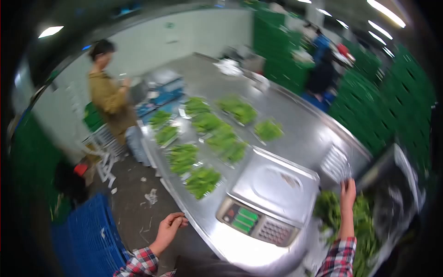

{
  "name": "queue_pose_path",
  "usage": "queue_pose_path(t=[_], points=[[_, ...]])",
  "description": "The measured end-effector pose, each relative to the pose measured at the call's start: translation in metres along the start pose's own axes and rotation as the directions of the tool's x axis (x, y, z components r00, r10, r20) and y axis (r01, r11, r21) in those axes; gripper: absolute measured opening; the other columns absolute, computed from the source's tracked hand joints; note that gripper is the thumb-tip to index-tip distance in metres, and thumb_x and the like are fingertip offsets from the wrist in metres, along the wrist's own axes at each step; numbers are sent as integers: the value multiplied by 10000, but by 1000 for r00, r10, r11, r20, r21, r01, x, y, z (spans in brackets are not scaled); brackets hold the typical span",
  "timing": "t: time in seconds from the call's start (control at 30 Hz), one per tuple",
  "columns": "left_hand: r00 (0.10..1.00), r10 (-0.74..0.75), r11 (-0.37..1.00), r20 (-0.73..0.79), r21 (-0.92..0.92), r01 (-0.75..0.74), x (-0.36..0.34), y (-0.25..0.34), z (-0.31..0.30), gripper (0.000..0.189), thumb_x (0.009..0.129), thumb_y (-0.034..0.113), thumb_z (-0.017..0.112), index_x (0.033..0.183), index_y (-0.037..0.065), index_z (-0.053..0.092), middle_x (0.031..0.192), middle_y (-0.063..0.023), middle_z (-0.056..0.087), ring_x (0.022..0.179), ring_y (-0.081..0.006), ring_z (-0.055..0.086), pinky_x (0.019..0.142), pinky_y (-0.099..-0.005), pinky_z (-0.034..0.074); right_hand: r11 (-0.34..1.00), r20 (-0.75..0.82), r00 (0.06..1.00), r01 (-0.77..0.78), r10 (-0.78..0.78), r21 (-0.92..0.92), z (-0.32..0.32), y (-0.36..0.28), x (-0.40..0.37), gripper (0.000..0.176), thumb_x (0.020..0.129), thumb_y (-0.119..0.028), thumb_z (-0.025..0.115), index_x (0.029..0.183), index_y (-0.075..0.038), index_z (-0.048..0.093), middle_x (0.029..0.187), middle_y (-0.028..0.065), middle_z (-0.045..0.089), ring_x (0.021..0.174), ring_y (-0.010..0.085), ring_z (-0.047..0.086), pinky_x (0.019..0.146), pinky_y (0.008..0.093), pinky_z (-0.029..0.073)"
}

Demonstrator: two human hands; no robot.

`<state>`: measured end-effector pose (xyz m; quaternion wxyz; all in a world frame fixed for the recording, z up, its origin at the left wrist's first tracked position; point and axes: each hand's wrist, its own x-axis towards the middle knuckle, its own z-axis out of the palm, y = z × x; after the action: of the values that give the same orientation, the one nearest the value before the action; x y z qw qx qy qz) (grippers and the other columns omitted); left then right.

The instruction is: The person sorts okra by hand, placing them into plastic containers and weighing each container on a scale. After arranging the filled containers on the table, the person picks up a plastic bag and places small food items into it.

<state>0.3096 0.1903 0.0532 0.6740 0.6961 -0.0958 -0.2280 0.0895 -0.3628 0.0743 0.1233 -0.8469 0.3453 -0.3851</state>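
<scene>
My right hand (347, 196) reaches out past the scale, its fingers pinched at the near corner of a pale ribbed tray (334, 162). Blur hides how many trays lie there. Low beside the table's left edge is my left hand (170, 232), thumb and fingers curled together, with nothing visible in them. Between my hands stands a scale (277, 182) with a steel pan, a green-lit display and a keypad. Several trays of leafy greens (203, 181) lie on the steel table beyond it. A heap of loose greens (369, 221) sits below my right forearm.
A person (108, 92) stands at the table's far left side, near a blue-and-grey machine (161, 90). Green crates (360, 99) are stacked on the right. A blue crate (92, 237) stands at lower left. Clear plastic (401, 189) lines the greens' container. Scraps litter the floor.
</scene>
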Motion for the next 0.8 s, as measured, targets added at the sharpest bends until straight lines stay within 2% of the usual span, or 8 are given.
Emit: queue_pose_path(t=[0.03,0.13,0.23,0.33,0.4,0.53,0.63,0.8], points=[[996,79,992,42,99,-83,5,6,17,244,887,95,488,1087,-44,511,953,-117,610,849,-163,590,784,-287,476,991,-85,994,-56,66,122,-17,-13,-19,132,796,-20,554,925,-6,531,872,128,518,800,278,519,736,314,426],[874,298,873,384,261,-413,12,14,79,315,800,45,576,1097,-36,510,1048,-155,580,974,-250,559,849,-363,433,998,-159,987,16,-26,-66,-84,-51,-97,247,735,27,564,973,-39,568,985,127,548,947,301,504,834,385,390],[398,570,579,718,-7,-815,-1,24,146,369,734,37,618,1088,-13,525,1089,-172,551,991,-313,541,871,-409,415,971,-136,990,5,-38,-240,-137,-85,-187,238,653,109,557,839,-38,532,970,107,540,971,281,498,860,370,370],[-155,565,347,810,-404,-846,-33,15,199,461,700,143,678,1128,70,523,1200,-141,483,1083,-331,476,922,-447,367,939,30,999,-26,38,-342,-168,-103,-283,283,598,74,573,844,-61,531,1048,108,526,1022,326,479,863,433,384],[-395,482,215,782,-542,-812,-52,6,218,492,711,226,673,1162,118,509,1279,-111,415,1193,-295,382,959,-470,321,928,165,978,-61,129,-367,-183,-118,-332,275,608,35,578,856,-76,538,1054,106,530,1036,339,486,858,439,397],[-488,116,165,865,-501,-849,-77,-10,270,419,746,217,603,1147,113,532,1248,-117,443,1163,-273,412,932,-446,346,957,308,935,-87,174,-277,-178,-122,-391,288,633,-10,570,911,-84,555,1087,133,524,1092,313,470,881,430,386],[-497,-63,326,866,-453,-830,-79,-81,272,419,737,199,563,1142,98,532,1198,-135,486,1117,-290,455,865,-432,396,927,259,935,-143,241,-347,-182,-115,-406,242,672,-42,558,914,-63,555,1068,157,524,1071,316,476,882,416,386],[-251,-4,193,968,-245,-950,-108,-119,284,394,723,230,581,1098,111,576,1166,-141,508,1069,-325,476,800,-402,436,765,-151,803,-595,577,-246,-213,-8,-401,121,757,-78,562,852,-5,548,911,172,512,882,346,501,773,396,417]])
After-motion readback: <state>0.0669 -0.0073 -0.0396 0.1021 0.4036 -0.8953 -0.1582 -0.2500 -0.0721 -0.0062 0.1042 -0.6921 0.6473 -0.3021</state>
